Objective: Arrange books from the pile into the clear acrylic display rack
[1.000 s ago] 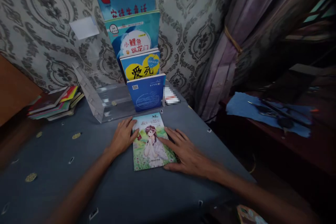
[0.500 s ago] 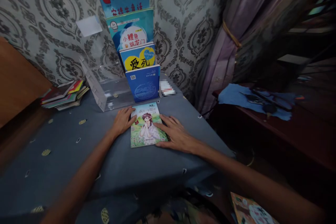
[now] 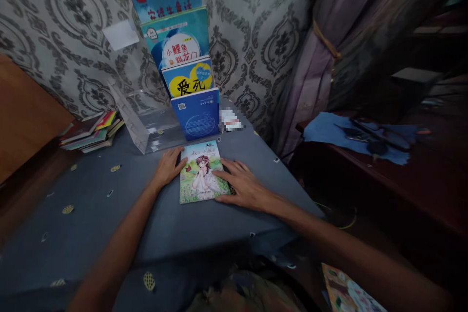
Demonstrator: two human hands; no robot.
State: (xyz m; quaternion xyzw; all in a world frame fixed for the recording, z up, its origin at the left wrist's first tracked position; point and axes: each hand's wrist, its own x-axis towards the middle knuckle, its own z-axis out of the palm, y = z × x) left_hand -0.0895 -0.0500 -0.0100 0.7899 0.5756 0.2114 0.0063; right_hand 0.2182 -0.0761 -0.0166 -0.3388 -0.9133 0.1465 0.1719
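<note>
A thin book with a girl on a green cover (image 3: pixel 199 173) lies flat on the grey-blue tablecloth (image 3: pixel 109 224). My left hand (image 3: pixel 168 166) rests at its left edge, fingers stretched out and touching the cover. My right hand (image 3: pixel 244 188) lies flat over its right edge, fingers spread. Just behind the book stands a clear acrylic tiered rack (image 3: pixel 146 122) holding several upright books, the front one dark blue (image 3: pixel 196 114).
A stack of thin books (image 3: pixel 91 131) lies at the back left by a wooden panel (image 3: pixel 25 117). Patterned wallpaper is behind the rack, a purple curtain (image 3: pixel 329 44) at right. A dark side table with blue cloth (image 3: pixel 354 139) stands right. Another book (image 3: pixel 347 292) lies below.
The view has pulled back and shifted slightly, so the table's front edge shows. Both hands stay on the girl-cover book, which has barely moved.
</note>
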